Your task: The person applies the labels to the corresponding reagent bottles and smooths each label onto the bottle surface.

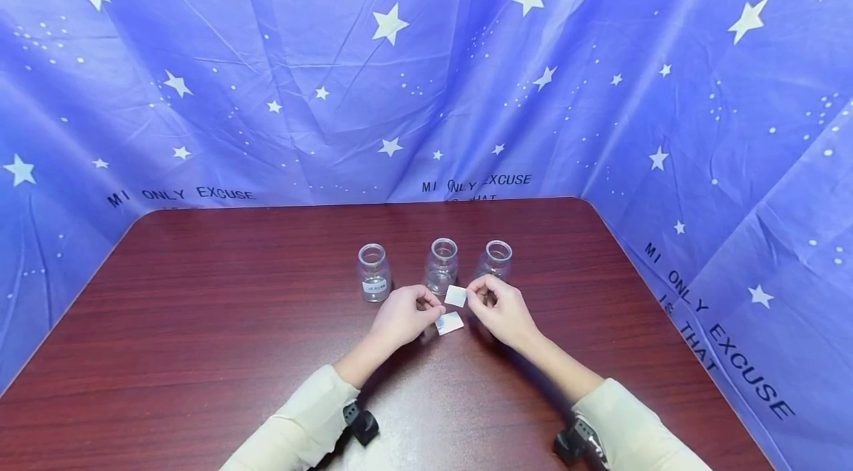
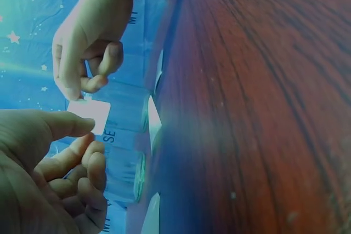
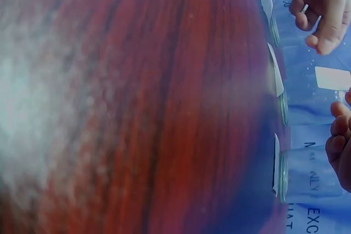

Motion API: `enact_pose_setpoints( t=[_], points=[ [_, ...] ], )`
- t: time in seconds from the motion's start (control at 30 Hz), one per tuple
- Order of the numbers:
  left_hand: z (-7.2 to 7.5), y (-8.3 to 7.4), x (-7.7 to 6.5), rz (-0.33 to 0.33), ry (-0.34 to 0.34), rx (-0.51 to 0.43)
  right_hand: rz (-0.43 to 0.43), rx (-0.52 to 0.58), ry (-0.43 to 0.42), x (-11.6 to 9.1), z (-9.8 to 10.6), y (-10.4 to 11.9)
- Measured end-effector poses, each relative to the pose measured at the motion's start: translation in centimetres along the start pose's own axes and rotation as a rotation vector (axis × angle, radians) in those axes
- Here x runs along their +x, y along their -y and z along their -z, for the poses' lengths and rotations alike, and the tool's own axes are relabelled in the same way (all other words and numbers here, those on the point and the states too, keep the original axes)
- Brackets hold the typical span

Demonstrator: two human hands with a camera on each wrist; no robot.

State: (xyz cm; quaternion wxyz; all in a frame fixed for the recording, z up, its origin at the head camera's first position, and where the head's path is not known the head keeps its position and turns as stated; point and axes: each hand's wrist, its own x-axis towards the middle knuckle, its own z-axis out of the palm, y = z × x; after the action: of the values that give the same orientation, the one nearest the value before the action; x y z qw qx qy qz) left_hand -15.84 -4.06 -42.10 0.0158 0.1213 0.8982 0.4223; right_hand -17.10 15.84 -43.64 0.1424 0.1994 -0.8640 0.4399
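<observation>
My right hand [image 1: 503, 312] pinches a small white square label [image 1: 456, 296] by its right edge, above the table. My left hand [image 1: 405, 314] faces it with curled fingers, thumb and index tips together and nothing showing between them. In the right wrist view a narrow gap parts those fingertips [image 3: 324, 46] from the label. A second white label [image 1: 449, 323] lies below the held one, near the left fingertips. Behind the hands stand three open glass jars: a left jar [image 1: 373, 264] with a printed label, a middle jar [image 1: 441, 264], and a right jar [image 1: 498, 252] partly hidden by my right hand.
In the left wrist view, white slips [image 2: 154, 124] stand up slightly from the table in front of the jars. The dark red wooden table [image 1: 220, 308] reaches back to a blue star-printed curtain [image 1: 300, 49]. Black wrist cameras [image 1: 362, 424] sit on both sleeves.
</observation>
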Motion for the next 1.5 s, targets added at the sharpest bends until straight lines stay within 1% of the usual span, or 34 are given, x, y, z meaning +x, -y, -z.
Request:
enact_pose_setpoints(
  t=[0.1,0.23,0.33,0.47,0.67,0.8,0.93,1.2,1.5],
  points=[
    [-0.1,-0.2,0.1,-0.021,-0.032,-0.053,0.02,-0.022,-0.021,0.0,-0.2,0.1],
    [-0.3,-0.2,0.2,-0.046,-0.069,-0.099,0.037,-0.023,-0.037,0.0,-0.4,0.1],
    [-0.5,-0.2,0.3,-0.053,-0.076,-0.132,0.051,-0.017,-0.044,0.0,-0.6,0.1],
    [-0.8,-0.1,0.4,-0.041,-0.085,-0.159,0.077,-0.021,-0.052,0.1,-0.8,0.1],
    [-0.9,0.0,0.5,-0.069,-0.142,-0.156,0.142,-0.065,-0.078,0.0,-1.1,0.3],
    [-0.9,0.0,0.4,-0.067,-0.145,-0.174,0.176,-0.079,-0.09,0.0,-1.3,0.4],
    [-0.8,0.0,0.4,-0.063,-0.139,-0.191,0.213,-0.101,-0.085,-0.2,-1.3,0.4],
    [-0.7,-0.1,0.4,-0.067,-0.143,-0.211,0.314,-0.145,-0.093,-0.3,-1.5,0.5],
    [-0.7,0.0,0.6,-0.06,-0.15,-0.216,0.364,-0.171,-0.085,-0.5,-1.9,0.3]
  ],
)
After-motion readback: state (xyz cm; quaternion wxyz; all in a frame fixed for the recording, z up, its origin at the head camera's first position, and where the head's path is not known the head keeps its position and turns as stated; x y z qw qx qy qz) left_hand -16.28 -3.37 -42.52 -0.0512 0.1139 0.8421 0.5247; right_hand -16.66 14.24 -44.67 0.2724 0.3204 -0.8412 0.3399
